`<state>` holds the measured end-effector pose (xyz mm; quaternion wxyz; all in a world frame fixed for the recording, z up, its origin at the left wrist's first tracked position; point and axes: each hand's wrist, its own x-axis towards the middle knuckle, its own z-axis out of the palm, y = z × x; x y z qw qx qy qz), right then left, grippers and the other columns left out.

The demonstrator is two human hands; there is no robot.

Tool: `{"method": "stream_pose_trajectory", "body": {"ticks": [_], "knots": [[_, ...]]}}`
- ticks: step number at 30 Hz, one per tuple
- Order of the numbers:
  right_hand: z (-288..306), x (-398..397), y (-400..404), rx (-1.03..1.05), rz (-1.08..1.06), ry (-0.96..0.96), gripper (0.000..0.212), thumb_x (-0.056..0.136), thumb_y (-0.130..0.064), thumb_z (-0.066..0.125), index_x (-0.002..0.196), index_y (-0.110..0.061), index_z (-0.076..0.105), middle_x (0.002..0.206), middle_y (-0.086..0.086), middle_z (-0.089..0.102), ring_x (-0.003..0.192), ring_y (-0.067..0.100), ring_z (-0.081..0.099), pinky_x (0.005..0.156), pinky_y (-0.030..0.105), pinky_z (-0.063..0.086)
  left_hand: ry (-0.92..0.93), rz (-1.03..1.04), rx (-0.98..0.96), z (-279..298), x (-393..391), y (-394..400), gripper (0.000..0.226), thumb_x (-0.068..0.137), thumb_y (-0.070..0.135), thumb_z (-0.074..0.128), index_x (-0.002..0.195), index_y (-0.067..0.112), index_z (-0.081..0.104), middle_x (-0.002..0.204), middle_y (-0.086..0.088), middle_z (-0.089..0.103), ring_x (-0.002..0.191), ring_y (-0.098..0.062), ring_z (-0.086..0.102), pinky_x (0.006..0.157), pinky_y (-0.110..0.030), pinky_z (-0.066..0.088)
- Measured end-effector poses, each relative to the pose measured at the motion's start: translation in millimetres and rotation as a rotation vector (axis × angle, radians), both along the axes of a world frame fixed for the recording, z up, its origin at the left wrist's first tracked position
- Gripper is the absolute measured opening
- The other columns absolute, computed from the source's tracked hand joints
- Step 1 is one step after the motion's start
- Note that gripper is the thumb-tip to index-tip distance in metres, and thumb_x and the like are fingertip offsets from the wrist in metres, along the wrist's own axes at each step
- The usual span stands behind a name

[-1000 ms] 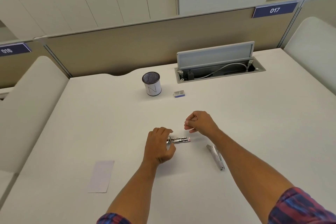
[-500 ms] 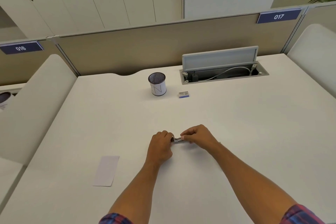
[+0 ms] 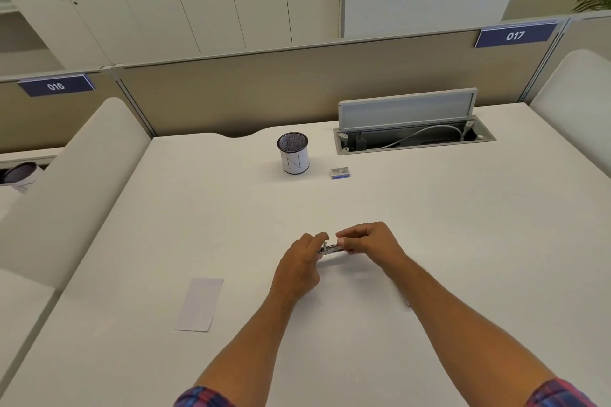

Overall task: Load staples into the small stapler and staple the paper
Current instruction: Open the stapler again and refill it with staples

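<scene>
On the desk, near centre, the left hand grips the small stapler with curled fingers while the right hand pinches its right end. The paper lies to the left; a staple box sits farther off, beside a mesh cup.

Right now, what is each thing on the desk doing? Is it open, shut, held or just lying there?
small stapler: held between both hands, just above the desk.
left hand: fingers curled round the stapler's left end.
right hand: pinching its right end.
paper: lying flat, untouched.
staple box: lying by the cup; open or shut, cannot tell.
mesh cup: upright.
cable hatch lid: flipped open.
</scene>
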<state>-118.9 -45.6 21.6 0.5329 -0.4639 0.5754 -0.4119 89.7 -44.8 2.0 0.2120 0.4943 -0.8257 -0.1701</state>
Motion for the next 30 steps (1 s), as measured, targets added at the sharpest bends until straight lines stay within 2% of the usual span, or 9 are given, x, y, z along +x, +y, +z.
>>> {"method": "stream_pose_trajectory", "body": {"ticks": [3, 8, 11, 16, 22, 24, 28, 30], "knots": [[4, -1, -1, -0.011, 0.018, 0.025, 0.011, 0.085, -0.01, 0.081, 0.095, -0.013, 0.083, 0.086, 0.008, 0.08, 0.077, 0.016, 0.076, 0.073, 0.02, 0.057, 0.011, -0.011, -0.025, 3, 0, 1, 0.041, 0.09, -0.004, 0.058, 0.128, 0.014, 0.058, 0.101, -0.005, 0.06, 0.086, -0.028, 0.057, 0.068, -0.046, 0.053], [15, -3, -4, -0.085, 0.102, 0.24, 0.007, 0.082, -0.009, 0.082, 0.088, -0.013, 0.081, 0.077, 0.005, 0.079, 0.07, 0.012, 0.073, 0.071, 0.02, 0.057, 0.05, -0.019, -0.076, 8, -1, 3, 0.034, 0.09, -0.003, 0.06, 0.122, 0.008, 0.058, 0.099, -0.007, 0.062, 0.084, -0.029, 0.059, 0.065, -0.047, 0.053], [21, -2, -6, -0.095, 0.105, 0.296, 0.01, 0.078, -0.01, 0.085, 0.087, -0.015, 0.082, 0.076, 0.001, 0.079, 0.07, 0.008, 0.072, 0.066, 0.016, 0.053, 0.062, -0.024, -0.101, 12, -2, 3, 0.033, 0.09, -0.003, 0.061, 0.121, 0.008, 0.058, 0.099, -0.007, 0.062, 0.084, -0.029, 0.058, 0.064, -0.047, 0.053], [25, -4, -6, -0.108, 0.169, 0.351, 0.017, 0.076, -0.007, 0.086, 0.09, -0.016, 0.082, 0.079, -0.003, 0.079, 0.074, 0.005, 0.073, 0.068, 0.014, 0.054, 0.078, -0.03, -0.13, 15, -1, 4, 0.032, 0.091, -0.003, 0.061, 0.122, 0.006, 0.059, 0.101, -0.008, 0.063, 0.086, -0.031, 0.06, 0.064, -0.047, 0.053], [23, 1, -11, -0.14, 0.207, 0.557, 0.015, 0.082, -0.006, 0.081, 0.093, -0.017, 0.082, 0.074, -0.013, 0.074, 0.063, -0.006, 0.063, 0.061, 0.01, 0.046, 0.083, -0.027, -0.124, 14, 1, 4, 0.032, 0.091, -0.003, 0.06, 0.121, 0.008, 0.058, 0.102, -0.007, 0.064, 0.088, -0.031, 0.06, 0.063, -0.048, 0.053], [23, 1, -11, -0.17, 0.208, 0.589, 0.014, 0.082, -0.006, 0.082, 0.092, -0.016, 0.083, 0.075, -0.014, 0.072, 0.063, -0.004, 0.061, 0.063, 0.012, 0.045, 0.082, -0.031, -0.127, 14, 2, 4, 0.032, 0.091, -0.003, 0.061, 0.121, 0.008, 0.059, 0.102, -0.008, 0.064, 0.088, -0.031, 0.06, 0.062, -0.048, 0.053], [24, 0, -10, -0.214, 0.247, 0.625, 0.017, 0.08, -0.002, 0.083, 0.093, -0.014, 0.082, 0.085, -0.003, 0.076, 0.075, 0.01, 0.068, 0.075, 0.02, 0.053, 0.081, -0.023, -0.124, 13, 3, 3, 0.032, 0.091, -0.004, 0.061, 0.121, 0.005, 0.06, 0.103, -0.009, 0.064, 0.088, -0.032, 0.06, 0.064, -0.048, 0.053], [24, 0, -11, -0.243, 0.297, 0.662, 0.02, 0.08, 0.0, 0.081, 0.096, -0.013, 0.081, 0.09, 0.0, 0.077, 0.077, 0.012, 0.068, 0.077, 0.02, 0.053, 0.084, -0.023, -0.125, 12, 3, 3, 0.033, 0.09, -0.005, 0.061, 0.121, 0.005, 0.061, 0.102, -0.009, 0.064, 0.088, -0.032, 0.06, 0.064, -0.048, 0.053]]}}
